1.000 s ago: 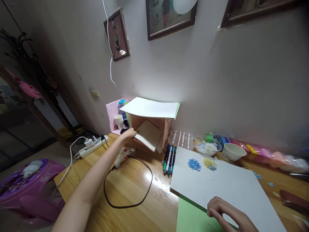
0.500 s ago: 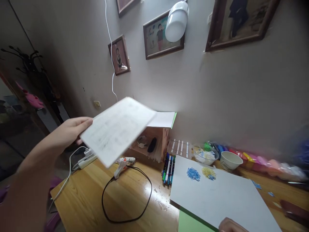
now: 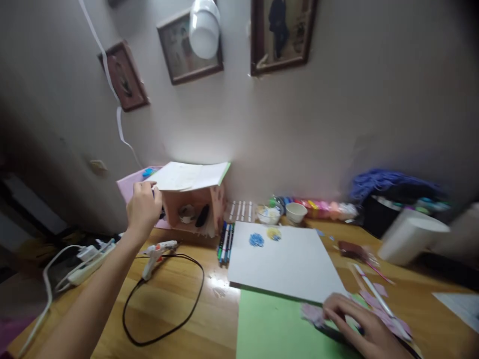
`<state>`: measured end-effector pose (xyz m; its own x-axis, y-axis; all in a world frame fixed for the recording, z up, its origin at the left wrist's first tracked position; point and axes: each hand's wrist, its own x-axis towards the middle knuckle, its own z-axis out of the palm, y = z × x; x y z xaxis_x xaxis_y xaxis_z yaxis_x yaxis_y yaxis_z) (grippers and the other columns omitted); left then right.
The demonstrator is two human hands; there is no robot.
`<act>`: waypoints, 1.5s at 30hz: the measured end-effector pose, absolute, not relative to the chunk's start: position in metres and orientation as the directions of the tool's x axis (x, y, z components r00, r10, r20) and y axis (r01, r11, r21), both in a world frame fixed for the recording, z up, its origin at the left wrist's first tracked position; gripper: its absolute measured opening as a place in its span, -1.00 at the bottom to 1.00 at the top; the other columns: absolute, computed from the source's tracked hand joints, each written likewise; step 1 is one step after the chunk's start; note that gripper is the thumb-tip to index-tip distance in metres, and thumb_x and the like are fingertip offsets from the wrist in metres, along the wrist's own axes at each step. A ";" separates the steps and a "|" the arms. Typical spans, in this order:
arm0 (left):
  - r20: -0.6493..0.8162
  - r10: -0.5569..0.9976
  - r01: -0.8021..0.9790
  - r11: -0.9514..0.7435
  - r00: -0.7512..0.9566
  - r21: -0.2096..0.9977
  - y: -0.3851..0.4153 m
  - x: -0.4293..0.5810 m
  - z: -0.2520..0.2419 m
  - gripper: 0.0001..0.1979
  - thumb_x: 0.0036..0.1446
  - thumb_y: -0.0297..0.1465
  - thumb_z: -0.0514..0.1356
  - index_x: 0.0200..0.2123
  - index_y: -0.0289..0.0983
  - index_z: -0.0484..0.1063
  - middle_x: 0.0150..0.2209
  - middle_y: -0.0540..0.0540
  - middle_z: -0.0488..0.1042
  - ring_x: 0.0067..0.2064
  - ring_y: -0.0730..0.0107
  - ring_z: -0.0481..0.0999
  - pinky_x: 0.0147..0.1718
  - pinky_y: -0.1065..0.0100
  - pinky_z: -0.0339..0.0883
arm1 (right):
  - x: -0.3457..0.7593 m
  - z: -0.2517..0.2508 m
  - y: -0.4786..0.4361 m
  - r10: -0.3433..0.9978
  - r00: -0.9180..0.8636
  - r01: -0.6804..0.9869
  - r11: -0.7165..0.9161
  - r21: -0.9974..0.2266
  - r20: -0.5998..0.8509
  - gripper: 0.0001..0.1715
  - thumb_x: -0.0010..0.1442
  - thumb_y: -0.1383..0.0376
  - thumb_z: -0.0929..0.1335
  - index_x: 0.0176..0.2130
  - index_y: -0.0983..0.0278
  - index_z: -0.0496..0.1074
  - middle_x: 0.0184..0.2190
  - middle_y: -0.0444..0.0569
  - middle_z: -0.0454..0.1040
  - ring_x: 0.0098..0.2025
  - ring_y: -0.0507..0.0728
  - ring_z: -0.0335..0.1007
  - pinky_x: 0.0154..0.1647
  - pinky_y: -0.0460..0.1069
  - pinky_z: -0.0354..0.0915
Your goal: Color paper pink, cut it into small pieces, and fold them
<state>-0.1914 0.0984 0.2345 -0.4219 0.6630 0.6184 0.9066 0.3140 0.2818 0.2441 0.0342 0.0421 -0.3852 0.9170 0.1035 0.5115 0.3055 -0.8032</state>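
My left hand (image 3: pixel 144 210) is raised at the left corner of the white sheets (image 3: pixel 187 175) lying on top of a small wooden box (image 3: pixel 211 209); its fingers are curled and pinch the corner of the top sheet. My right hand (image 3: pixel 361 326) lies low at the front right, fingers stretched over pink paper scraps (image 3: pixel 312 313) and a dark thin object on a green sheet (image 3: pixel 269 329). Just beyond it lies a white board (image 3: pixel 292 267) with a small blue pile (image 3: pixel 256 240) and a yellow pile (image 3: pixel 274 234) of crumbs.
A glue gun (image 3: pixel 157 251) with a looping black cord (image 3: pixel 168 319) lies on the wooden table (image 3: pixel 179 284). Markers (image 3: pixel 225 237) lie beside the box. Two bowls (image 3: pixel 295 212), coloured clay packs (image 3: pixel 324 207), a white cylinder (image 3: pixel 411 239) and a power strip (image 3: pixel 88 259) line the edges.
My left hand drew a white sheet out of the wooden box, lifted it and laid it on top of the box. The view swung right; my right hand shifted onto the green sheet.
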 end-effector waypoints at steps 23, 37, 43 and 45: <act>0.430 0.673 0.742 -0.670 0.602 0.010 0.062 0.085 0.004 -0.71 0.22 -0.47 0.06 -0.01 -0.35 0.42 -0.08 -0.24 0.44 -0.10 0.08 0.31 -0.21 0.17 0.20 | 0.315 0.018 0.039 0.972 -0.187 0.730 0.235 -0.641 0.144 -0.97 0.18 0.31 0.37 -0.31 0.23 0.45 -0.29 -0.05 0.43 -0.13 0.15 0.29 -0.10 0.03 0.23; 0.346 0.711 0.713 -0.686 0.612 0.148 0.055 0.067 0.012 -0.71 0.23 -0.41 0.06 0.00 -0.26 0.41 -0.04 -0.22 0.42 -0.08 0.09 0.33 -0.16 0.12 0.22 | 0.285 0.007 0.029 0.911 -0.342 0.739 0.411 -0.533 0.229 -0.86 0.20 0.32 0.37 -0.19 0.26 0.46 -0.27 -0.03 0.46 -0.14 0.16 0.30 -0.05 0.07 0.20; 0.226 0.729 0.684 -0.684 0.646 0.252 0.055 0.043 0.005 -0.71 0.26 -0.33 0.08 0.00 -0.33 0.37 -0.19 -0.19 0.44 -0.22 0.21 0.41 -0.30 0.23 0.34 | 0.262 0.004 0.027 0.919 -0.310 0.818 0.388 -0.424 0.241 -0.85 0.23 0.31 0.34 -0.19 0.27 0.48 -0.28 0.01 0.49 -0.16 0.21 0.27 -0.08 0.13 0.20; 0.216 0.745 0.674 -0.665 0.631 0.321 0.057 0.042 0.000 -0.69 0.26 -0.34 0.10 0.01 -0.35 0.35 -0.19 -0.20 0.44 -0.23 0.22 0.43 -0.29 0.24 0.36 | 0.256 0.004 0.026 0.922 -0.295 0.828 0.377 -0.414 0.250 -0.86 0.24 0.31 0.33 -0.20 0.27 0.49 -0.29 0.01 0.50 -0.17 0.21 0.27 -0.07 0.14 0.19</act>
<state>0.0423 0.0574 0.0003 0.6314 0.7447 0.2161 0.6743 -0.6649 0.3214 0.2562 0.0263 0.0043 -0.2948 0.9222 0.2503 0.8282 0.3772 -0.4144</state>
